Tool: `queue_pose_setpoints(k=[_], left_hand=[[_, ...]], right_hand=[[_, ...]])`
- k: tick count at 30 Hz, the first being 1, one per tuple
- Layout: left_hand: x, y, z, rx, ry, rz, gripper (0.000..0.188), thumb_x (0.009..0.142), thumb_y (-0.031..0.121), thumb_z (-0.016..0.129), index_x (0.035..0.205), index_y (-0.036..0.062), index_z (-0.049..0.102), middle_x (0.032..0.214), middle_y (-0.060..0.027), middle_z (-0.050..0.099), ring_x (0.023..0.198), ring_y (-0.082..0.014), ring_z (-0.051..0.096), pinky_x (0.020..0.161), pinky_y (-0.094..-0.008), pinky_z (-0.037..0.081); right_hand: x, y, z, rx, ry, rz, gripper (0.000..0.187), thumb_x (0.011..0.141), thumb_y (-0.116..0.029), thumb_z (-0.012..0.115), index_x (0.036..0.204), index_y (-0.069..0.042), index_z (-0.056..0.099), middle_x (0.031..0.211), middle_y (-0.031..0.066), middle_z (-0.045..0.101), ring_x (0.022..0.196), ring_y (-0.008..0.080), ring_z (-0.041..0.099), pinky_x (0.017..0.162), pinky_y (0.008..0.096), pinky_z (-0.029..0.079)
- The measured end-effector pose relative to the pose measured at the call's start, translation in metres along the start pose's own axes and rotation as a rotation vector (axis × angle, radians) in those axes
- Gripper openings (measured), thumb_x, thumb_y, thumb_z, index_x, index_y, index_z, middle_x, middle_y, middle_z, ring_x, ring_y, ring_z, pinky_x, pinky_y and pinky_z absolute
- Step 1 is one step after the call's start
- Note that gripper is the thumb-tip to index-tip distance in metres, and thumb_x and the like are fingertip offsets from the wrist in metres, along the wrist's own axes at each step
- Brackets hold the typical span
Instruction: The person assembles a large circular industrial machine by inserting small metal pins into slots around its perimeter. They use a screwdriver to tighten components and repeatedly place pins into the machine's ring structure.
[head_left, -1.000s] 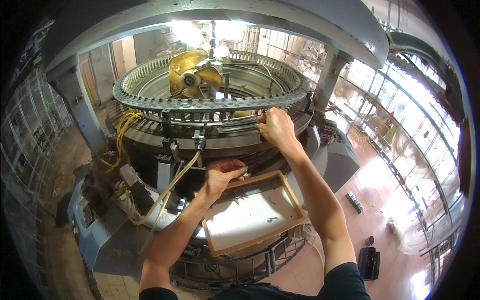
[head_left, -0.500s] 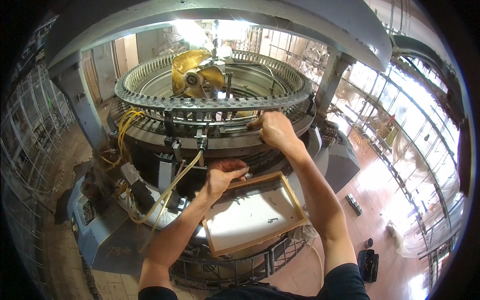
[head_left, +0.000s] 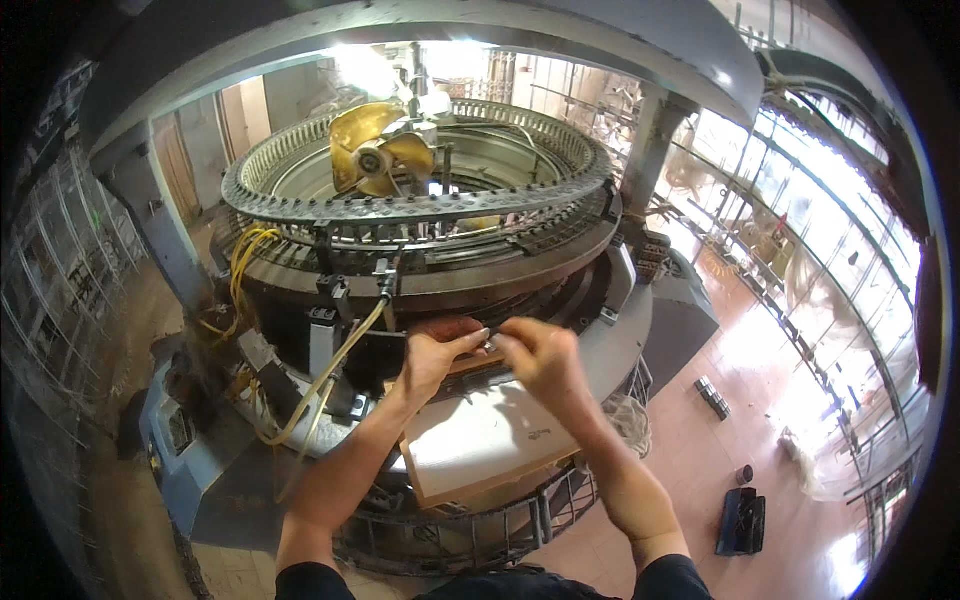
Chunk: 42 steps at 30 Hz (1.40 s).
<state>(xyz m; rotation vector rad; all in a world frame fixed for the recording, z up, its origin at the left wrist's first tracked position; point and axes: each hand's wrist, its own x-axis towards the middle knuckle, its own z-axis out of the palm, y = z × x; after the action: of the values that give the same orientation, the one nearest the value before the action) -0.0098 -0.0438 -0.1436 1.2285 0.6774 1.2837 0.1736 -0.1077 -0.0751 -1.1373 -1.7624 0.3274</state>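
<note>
My left hand (head_left: 432, 352) is closed in a pinch over the back of a wooden-framed tray (head_left: 470, 492), with a small shiny metal piece (head_left: 488, 344) at its fingertips. Right beside it, my right hand (head_left: 545, 362) has its thumb and fingers pressed together at the same metal piece; whatever they grip is hidden. Beneath both hands, the tray's white bottom holds a few small dark parts (head_left: 540, 434), and a dark row of pieces lies along its back edge. Behind them stands a large circular knitting machine (head_left: 470, 285) with an upper toothed ring (head_left: 400, 210).
A brass-coloured fan (head_left: 375, 158) sits inside the ring. A pale hose (head_left: 345, 365) and yellow cables (head_left: 243, 262) hang at the left. On the right-hand floor lie a black case (head_left: 741, 522) and a dark block (head_left: 712, 398). A grey post (head_left: 655, 150) stands behind.
My right hand has come down from the machine's ring toward me and met my left hand's fingertips above the tray. My left hand has stayed nearly in place.
</note>
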Motion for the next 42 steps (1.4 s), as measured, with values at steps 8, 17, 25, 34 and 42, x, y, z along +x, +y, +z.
queue_pose_setpoints(k=[8, 17, 25, 34, 42], left_hand=[[-0.024, 0.024, 0.030, 0.047, 0.086, 0.011, 0.008, 0.091, 0.000, 0.077, 0.098, -0.0030, 0.077, 0.091, -0.0090, 0.077, 0.080, -0.0143, 0.073, 0.074, -0.0283, 0.062], [-0.074, 0.033, 0.043, -0.271, 0.210, -0.099, 0.011, 0.099, 0.006, 0.070, 0.108, 0.0000, 0.074, 0.101, -0.0096, 0.075, 0.094, -0.0179, 0.072, 0.087, -0.0330, 0.060], [-0.110, 0.025, 0.067, -0.164, 0.422, -0.035, 0.016, 0.097, 0.008, 0.072, 0.107, -0.0042, 0.075, 0.101, -0.0097, 0.077, 0.094, -0.0155, 0.072, 0.088, -0.0284, 0.058], [-0.152, 0.040, 0.082, 0.416, 0.438, 0.296, 0.028, 0.086, -0.003, 0.080, 0.114, -0.0003, 0.077, 0.113, -0.0120, 0.077, 0.104, -0.0181, 0.074, 0.092, -0.0319, 0.062], [-0.281, 0.093, -0.101, 0.860, 1.284, 0.874, 0.008, 0.093, 0.002, 0.073, 0.101, 0.0004, 0.075, 0.092, -0.0093, 0.078, 0.080, -0.0147, 0.071, 0.073, -0.0297, 0.058]], right_hand=[[-0.025, 0.012, 0.022, 0.578, 0.016, 0.395, 0.015, 0.097, -0.007, 0.070, 0.101, 0.007, 0.076, 0.083, 0.0078, 0.076, 0.071, 0.0104, 0.070, 0.062, 0.0229, 0.055], [-0.058, -0.008, 0.023, 0.165, 0.248, -0.200, 0.010, 0.090, 0.001, 0.074, 0.099, -0.001, 0.076, 0.090, 0.0137, 0.075, 0.075, 0.0251, 0.073, 0.067, 0.0321, 0.057], [-0.071, -0.008, 0.015, 0.259, 0.095, -0.145, 0.015, 0.087, 0.002, 0.076, 0.102, 0.002, 0.077, 0.093, 0.0135, 0.078, 0.083, 0.0253, 0.077, 0.073, 0.0318, 0.059], [-0.081, 0.038, -0.022, 0.199, -0.039, -0.191, 0.016, 0.085, 0.007, 0.076, 0.100, 0.000, 0.080, 0.100, 0.0148, 0.079, 0.091, 0.0207, 0.077, 0.082, 0.0322, 0.062], [-0.054, 0.182, -0.093, 0.327, 0.354, 0.177, 0.021, 0.095, -0.010, 0.073, 0.112, 0.001, 0.078, 0.088, 0.0089, 0.075, 0.078, 0.0157, 0.066, 0.073, 0.0295, 0.054]])
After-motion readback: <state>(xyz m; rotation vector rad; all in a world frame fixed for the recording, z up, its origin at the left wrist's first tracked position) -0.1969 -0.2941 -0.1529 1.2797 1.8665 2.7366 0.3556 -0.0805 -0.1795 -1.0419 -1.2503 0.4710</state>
